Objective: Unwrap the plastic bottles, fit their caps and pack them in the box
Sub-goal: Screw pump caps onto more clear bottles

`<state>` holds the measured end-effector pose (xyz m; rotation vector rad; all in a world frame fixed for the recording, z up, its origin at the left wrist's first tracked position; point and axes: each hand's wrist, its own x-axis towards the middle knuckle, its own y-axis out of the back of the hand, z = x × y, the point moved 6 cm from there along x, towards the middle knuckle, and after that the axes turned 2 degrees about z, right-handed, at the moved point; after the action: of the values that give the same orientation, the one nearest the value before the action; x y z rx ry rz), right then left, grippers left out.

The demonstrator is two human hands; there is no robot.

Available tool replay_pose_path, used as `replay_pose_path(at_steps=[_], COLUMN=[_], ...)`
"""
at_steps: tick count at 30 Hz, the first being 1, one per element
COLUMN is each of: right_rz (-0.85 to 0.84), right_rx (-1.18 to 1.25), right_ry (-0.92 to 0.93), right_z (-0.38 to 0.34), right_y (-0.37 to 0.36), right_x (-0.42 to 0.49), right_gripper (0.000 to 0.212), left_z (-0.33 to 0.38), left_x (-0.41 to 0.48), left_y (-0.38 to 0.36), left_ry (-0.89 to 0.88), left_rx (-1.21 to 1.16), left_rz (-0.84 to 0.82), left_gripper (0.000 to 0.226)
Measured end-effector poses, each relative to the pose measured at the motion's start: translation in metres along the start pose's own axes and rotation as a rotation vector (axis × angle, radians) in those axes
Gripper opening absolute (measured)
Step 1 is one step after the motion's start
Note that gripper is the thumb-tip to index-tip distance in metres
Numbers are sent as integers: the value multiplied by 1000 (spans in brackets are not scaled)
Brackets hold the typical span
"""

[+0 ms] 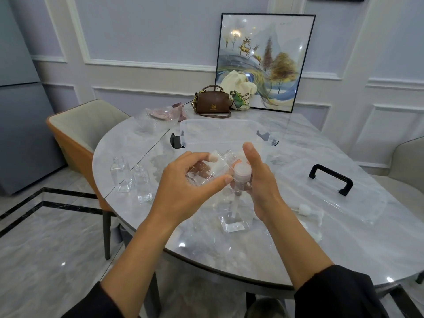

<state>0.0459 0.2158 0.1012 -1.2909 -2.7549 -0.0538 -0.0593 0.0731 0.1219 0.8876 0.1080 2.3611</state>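
Wrapped bottle held mid-air over table, just in front of box. Risk: slipping on slick film and dropping onto standing bottle below; snagging wrap w/ dangling tube of pump cap. Pinching wrap w/ curled left hand; gripping cap in right hand, one digit raised.
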Motion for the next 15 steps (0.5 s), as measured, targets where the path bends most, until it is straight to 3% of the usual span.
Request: replay_pose_path(at_steps=[4, 9, 15], right_rz=[11, -27, -39], right_rx=[-12, 26, 11], right_ry=[9, 49, 88], right_z=[-1, -5, -8], right_y=[0, -2, -2], right_x=[0, -1, -2], right_gripper=[78, 41, 37], left_z=[-2, -9, -11], left_x=[-1, -5, -8], left_y=[1, -1, -4], left_ry=[5, 32, 47], left_rx=[5, 16, -11], left_rz=[6, -6, -24], left_gripper=[46, 52, 47])
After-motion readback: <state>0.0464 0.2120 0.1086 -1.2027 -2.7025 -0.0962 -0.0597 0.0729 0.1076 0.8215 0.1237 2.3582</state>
